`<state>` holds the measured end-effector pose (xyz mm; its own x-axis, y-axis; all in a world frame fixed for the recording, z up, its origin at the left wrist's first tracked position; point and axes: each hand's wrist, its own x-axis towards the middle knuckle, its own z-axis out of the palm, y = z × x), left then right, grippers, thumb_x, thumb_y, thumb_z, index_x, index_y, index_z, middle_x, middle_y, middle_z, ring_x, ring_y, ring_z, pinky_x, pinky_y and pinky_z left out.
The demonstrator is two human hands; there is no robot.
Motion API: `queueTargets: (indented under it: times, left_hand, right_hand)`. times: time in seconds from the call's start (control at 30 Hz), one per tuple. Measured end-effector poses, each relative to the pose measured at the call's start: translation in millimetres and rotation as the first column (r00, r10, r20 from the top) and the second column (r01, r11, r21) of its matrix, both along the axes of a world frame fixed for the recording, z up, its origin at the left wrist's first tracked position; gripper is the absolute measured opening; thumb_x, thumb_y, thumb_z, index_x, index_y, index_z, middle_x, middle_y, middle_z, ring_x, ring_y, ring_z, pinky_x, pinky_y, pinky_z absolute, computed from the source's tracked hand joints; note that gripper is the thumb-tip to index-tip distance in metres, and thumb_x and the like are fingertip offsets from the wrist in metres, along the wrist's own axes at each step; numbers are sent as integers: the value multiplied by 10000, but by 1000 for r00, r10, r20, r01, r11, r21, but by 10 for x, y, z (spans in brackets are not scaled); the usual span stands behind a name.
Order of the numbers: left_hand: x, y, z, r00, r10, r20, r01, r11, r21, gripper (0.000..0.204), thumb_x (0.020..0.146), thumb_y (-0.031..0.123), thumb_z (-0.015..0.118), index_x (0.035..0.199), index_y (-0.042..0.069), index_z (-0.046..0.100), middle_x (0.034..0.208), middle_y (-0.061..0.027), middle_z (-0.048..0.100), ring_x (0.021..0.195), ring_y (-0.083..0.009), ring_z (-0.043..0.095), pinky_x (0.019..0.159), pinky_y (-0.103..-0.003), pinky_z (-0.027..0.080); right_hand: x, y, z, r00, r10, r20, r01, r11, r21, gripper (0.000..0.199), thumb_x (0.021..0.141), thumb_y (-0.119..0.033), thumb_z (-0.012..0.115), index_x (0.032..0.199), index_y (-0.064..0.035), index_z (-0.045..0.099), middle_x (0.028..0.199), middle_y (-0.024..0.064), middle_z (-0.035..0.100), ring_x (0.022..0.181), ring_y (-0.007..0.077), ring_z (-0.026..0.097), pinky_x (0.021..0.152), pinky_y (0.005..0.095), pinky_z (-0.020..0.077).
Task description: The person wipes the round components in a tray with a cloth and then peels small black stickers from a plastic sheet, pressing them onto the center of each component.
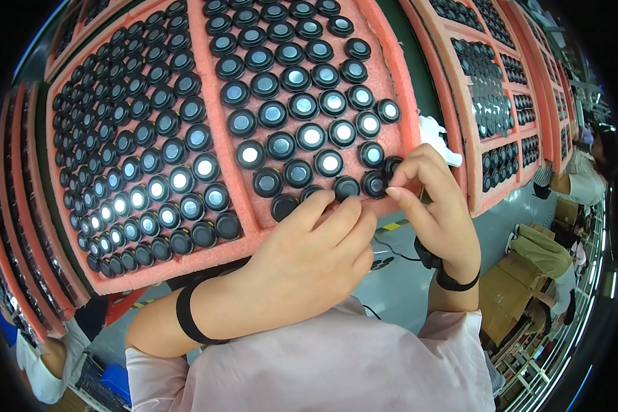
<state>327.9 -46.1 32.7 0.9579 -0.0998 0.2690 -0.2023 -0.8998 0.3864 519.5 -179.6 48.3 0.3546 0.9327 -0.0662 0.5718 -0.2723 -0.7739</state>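
Note:
Round black parts (305,105) with pale, shiny round faces stand in rows in a pink foam tray (221,130). My left hand (302,257) is at the tray's near edge, fingers bent and closed around one darker-topped round black part (347,187); its thumb is hidden. Just to the right, my right hand (436,213) pinches with thumb and forefinger at another round black part (375,184) near the tray's corner. The fingers cover part of a further one beside it. Each wrist wears a black band.
Beyond the right hand lies a white plastic object (436,141). More pink foam trays of black parts (508,189) stand to the right, and edges of stacked trays (31,206) at the left. Cardboard (508,292) and other people are at the lower right; another person is at the lower left.

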Motion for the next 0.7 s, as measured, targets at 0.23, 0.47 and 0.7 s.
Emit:
queueTargets:
  times: [0.23,0.47,0.7]
  left_hand:
    - [87,-6,-38,999,-35,-24,35,999,-39,237,808,279,721,832,57,642,1287,-164,637,1288,-298,560,1127,-529,390]
    - [83,11,-48,997,-44,-64,40,997,-59,261,797,275,756,851,47,640,1294,-162,639,1316,-295,556,1162,-556,363]
    - [85,11,-48,996,-37,-87,30,997,-76,277,792,275,767,878,41,646,1298,-163,641,1326,-291,554,1180,-547,350]
  right_hand:
    - [61,62,-44,992,73,104,-68,997,-44,98,887,-10,683,951,-13,610,938,80,518,856,227,526,756,317,440]
    - [58,102,-57,985,100,140,-96,995,-34,98,867,-5,693,915,-13,609,874,95,502,836,267,522,762,359,430]
    - [41,115,-79,985,77,153,-74,997,-28,102,860,-11,702,891,-14,604,853,95,503,829,274,527,763,368,430]
